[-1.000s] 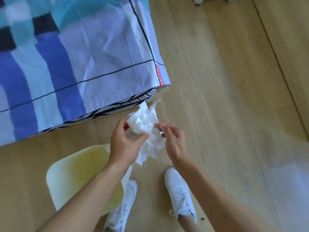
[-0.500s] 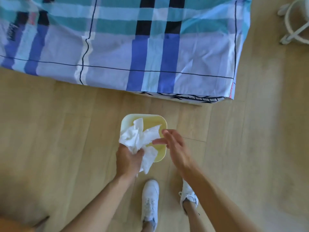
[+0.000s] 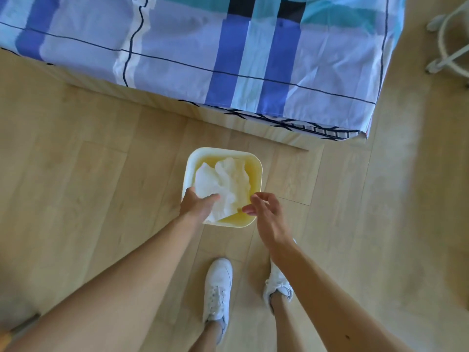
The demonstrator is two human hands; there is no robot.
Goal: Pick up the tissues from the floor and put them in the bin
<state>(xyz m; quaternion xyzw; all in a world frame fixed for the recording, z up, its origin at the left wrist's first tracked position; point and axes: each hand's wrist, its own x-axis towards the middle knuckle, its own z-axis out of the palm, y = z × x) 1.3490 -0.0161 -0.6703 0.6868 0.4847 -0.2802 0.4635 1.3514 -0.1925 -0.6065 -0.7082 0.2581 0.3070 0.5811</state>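
A pale yellow square bin (image 3: 257, 171) stands on the wooden floor just ahead of my feet. My left hand (image 3: 196, 205) grips a crumpled white bundle of tissues (image 3: 223, 185) and holds it over the bin's opening, at its near left edge. The bundle hides most of the bin's inside. My right hand (image 3: 266, 214) hovers at the bin's near right corner with its fingers apart and nothing in them, just beside the tissues.
A bed with a blue, teal and white checked sheet (image 3: 203, 52) runs across the top, its corner at right. A white metal stand's base (image 3: 449, 47) sits at the far right. My two white shoes (image 3: 218, 288) are below the bin.
My right hand let go of the tissues and opened. The left hand carried the bundle over the bin as my view swung from the bed corner to above the bin.
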